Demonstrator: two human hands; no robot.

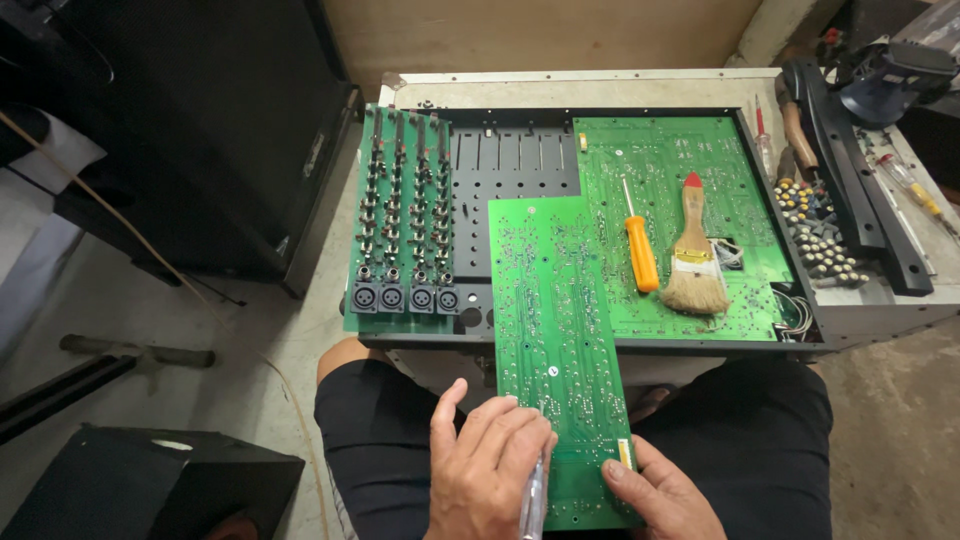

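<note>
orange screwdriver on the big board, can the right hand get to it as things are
Probably yes. The orange screwdriver lies in the open on the large green board, beside the paintbrush, with nothing over it. But the right hand now steadies the narrow green board, so it must let go first.

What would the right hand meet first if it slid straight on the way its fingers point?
The right hand points up-left across the long green circuit board, so probably the left hand holding a pen; depth is unclear.

An orange-handled screwdriver and a paintbrush lie on the large green board inside the chassis.
</note>
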